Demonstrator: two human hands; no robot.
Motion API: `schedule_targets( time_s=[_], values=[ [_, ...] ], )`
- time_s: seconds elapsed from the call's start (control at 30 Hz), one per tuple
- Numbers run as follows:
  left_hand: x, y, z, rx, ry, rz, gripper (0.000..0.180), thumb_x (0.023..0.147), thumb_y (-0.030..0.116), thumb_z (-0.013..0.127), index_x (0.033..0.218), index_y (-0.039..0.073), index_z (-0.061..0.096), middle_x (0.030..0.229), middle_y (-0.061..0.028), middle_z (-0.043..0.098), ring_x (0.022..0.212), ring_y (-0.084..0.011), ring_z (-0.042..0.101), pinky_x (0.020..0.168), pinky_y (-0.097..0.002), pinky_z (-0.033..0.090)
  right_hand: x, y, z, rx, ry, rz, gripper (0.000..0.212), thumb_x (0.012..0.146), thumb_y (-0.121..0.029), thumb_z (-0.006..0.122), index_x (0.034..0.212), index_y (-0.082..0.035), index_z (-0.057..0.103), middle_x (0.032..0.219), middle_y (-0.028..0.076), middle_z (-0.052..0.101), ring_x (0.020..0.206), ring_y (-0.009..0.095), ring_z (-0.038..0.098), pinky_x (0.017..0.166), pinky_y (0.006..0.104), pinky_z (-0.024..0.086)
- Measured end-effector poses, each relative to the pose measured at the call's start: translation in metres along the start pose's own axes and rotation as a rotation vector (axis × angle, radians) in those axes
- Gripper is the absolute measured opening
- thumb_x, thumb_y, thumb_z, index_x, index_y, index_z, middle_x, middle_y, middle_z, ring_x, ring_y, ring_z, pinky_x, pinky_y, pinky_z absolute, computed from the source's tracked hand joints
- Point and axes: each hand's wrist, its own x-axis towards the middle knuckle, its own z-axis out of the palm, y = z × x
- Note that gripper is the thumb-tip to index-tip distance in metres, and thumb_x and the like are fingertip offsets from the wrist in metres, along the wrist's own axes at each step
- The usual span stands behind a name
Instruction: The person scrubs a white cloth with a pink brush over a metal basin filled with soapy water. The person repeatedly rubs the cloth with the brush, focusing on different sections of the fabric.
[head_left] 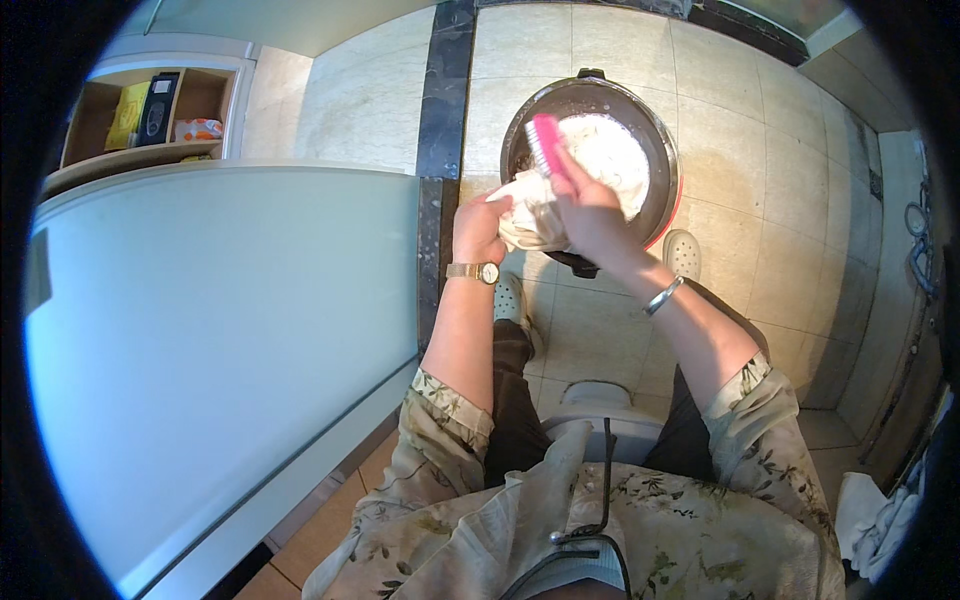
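A pink scrubbing brush (546, 142) with white bristles is gripped in my right hand (590, 205), above a round dark basin (655, 205). My left hand (482, 228) is closed on the edge of a white cloth (530, 215) at the basin's near left rim. The bristles face left, close to the cloth; whether they touch it I cannot tell. More white fabric or foam (605, 150) lies inside the basin, partly behind my right hand.
A frosted glass door (220, 370) stands along my left. Behind it is a wooden shelf (140, 160) with packages. My feet in clogs (683, 255) flank the basin's near side on the tiled floor (725, 190). White cloths (875, 520) lie at the lower right.
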Motion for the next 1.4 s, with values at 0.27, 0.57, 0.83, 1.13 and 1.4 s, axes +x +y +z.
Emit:
schedule_targets(
  time_s=[0.27, 0.57, 0.83, 1.13, 1.4],
  values=[
    [-0.001, 0.009, 0.001, 0.090, 0.131, 0.146, 0.023, 0.087, 0.000, 0.045, 0.103, -0.014, 0.054, 0.095, -0.0207, 0.062, 0.082, -0.0275, 0.063, 0.071, -0.0361, 0.052, 0.005, 0.055, 0.031, -0.228, -0.095, 0.023, 0.036, 0.094, -0.028, 0.038, 0.122, -0.007, 0.046, 0.066, 0.016, 0.057, 0.061, 0.028, 0.059, 0.060, 0.0414, 0.047],
    [-0.005, 0.010, -0.006, 0.139, 0.177, 0.144, 0.022, 0.085, -0.001, 0.048, 0.101, -0.014, 0.054, 0.091, -0.0202, 0.062, 0.074, -0.0255, 0.064, 0.065, -0.0358, 0.053, 0.014, 0.062, 0.016, -0.302, -0.150, -0.031, 0.031, 0.095, -0.031, 0.033, 0.111, -0.009, 0.050, 0.065, 0.008, 0.059, 0.055, 0.018, 0.058, 0.047, 0.0347, 0.046],
    [-0.001, 0.011, -0.016, 0.058, 0.195, 0.138, 0.020, 0.080, -0.005, 0.050, 0.097, -0.013, 0.057, 0.089, -0.0191, 0.062, 0.074, -0.0249, 0.063, 0.065, -0.0327, 0.051, 0.004, 0.060, 0.032, -0.399, -0.243, -0.067, 0.031, 0.096, -0.028, 0.030, 0.109, -0.009, 0.051, 0.059, 0.008, 0.053, 0.050, 0.022, 0.054, 0.046, 0.0379, 0.044],
    [-0.008, 0.019, -0.017, 0.101, 0.224, 0.127, 0.025, 0.079, -0.008, 0.044, 0.102, -0.013, 0.055, 0.090, -0.0213, 0.062, 0.075, -0.0266, 0.064, 0.065, -0.0350, 0.054, -0.007, 0.056, 0.039, -0.416, -0.234, -0.201, 0.032, 0.094, -0.025, 0.033, 0.117, -0.006, 0.045, 0.066, 0.013, 0.059, 0.061, 0.025, 0.059, 0.052, 0.0392, 0.048],
    [0.006, 0.010, -0.029, 0.202, 0.266, 0.173, 0.026, 0.073, -0.012, 0.051, 0.098, -0.008, 0.059, 0.088, -0.0172, 0.062, 0.071, -0.0202, 0.061, 0.064, -0.0282, 0.049, -0.018, 0.050, 0.051, -0.467, -0.147, -0.296, 0.040, 0.094, -0.025, 0.038, 0.134, -0.020, 0.037, 0.065, 0.008, 0.059, 0.052, 0.015, 0.056, 0.051, 0.0340, 0.046]
  ],
)
